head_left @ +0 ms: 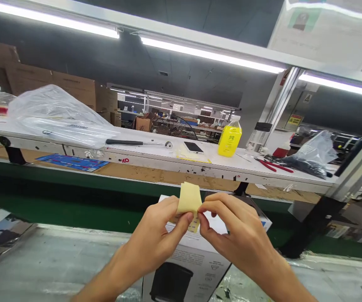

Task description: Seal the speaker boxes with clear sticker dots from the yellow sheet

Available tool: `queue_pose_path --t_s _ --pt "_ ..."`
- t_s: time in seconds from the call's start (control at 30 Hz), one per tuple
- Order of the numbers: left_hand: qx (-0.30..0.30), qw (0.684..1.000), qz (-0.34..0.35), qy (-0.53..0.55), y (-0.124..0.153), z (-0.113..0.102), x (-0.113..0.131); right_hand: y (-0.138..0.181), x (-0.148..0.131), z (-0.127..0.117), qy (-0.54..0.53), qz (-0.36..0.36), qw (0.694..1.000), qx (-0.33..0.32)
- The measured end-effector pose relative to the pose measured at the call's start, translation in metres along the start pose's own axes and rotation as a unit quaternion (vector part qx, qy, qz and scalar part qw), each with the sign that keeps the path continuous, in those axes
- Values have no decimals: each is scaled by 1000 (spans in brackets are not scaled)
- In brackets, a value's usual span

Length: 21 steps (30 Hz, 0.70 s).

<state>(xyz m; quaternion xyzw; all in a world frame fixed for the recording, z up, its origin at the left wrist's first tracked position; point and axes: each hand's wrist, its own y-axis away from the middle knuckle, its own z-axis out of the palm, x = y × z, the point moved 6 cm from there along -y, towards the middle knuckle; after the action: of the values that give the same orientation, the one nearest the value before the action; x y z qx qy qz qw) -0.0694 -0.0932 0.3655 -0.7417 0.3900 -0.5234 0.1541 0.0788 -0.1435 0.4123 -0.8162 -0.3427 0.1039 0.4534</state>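
Factory bench under strip lights: small yellow sheets handled above a printed carton.

A pale yellow slip stack point(189, 199) is pinched between the fingertips of the left hand point(156, 239) and the right hand point(240, 235), both closed on it, just above the white carton point(196, 260). No slip is seen applied yet; separation appears under way. On the shelf point(156, 161) behind are noted a plastic bag point(55, 115), a yellow bottle point(229, 140) and red pliers point(273, 166), well apart; nothing obstructs.
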Motion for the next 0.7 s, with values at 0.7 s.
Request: queue_pose_path --t_s 0.7 --pt "318 917 -201 130 75 -76 -104 -40 -10 76 -297 194 865 -356"
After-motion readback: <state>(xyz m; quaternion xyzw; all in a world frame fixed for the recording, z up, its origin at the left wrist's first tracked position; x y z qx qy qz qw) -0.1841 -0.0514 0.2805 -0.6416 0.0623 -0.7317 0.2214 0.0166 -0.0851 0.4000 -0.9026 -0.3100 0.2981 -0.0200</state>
